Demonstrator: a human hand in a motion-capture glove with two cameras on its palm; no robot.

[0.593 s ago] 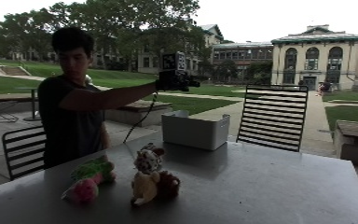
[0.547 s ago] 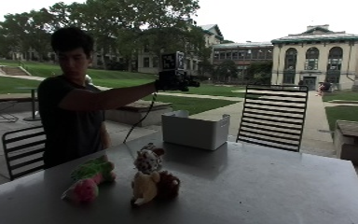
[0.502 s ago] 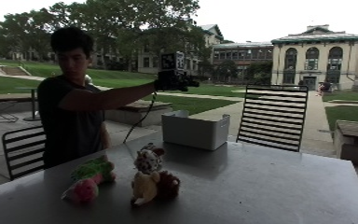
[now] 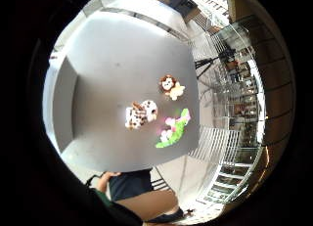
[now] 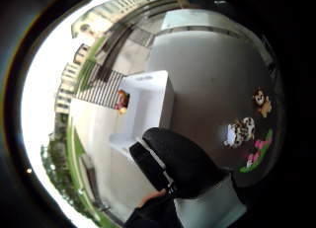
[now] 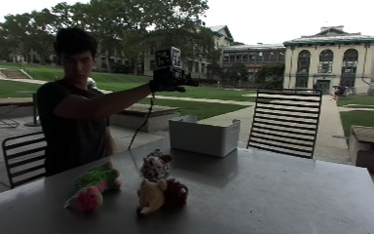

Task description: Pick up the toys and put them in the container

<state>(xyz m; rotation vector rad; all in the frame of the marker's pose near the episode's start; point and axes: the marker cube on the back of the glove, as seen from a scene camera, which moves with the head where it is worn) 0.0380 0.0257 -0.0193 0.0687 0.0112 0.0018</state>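
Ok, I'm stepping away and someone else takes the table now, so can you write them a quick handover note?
Right hand: raised high above the white container, holding nothing as far as the views show.
On the table: green and pink toy, spotted toy and lion toy, close together near the person's end.
Done: one toy seems to lie in the container already.
Left: pick up the three toys and put them in.

A black-gloved right hand point(image 6: 169, 83) above a grey counter point(image 6: 271, 195), where a white container point(image 6: 204, 135) sits with three toys: a green-and-pink plush point(image 6: 93, 187), a white plush with brown spots point(image 6: 155, 165), and a tan lion with a brown mane point(image 6: 161, 194). The person's shirt point(image 6: 70, 131) is dark.
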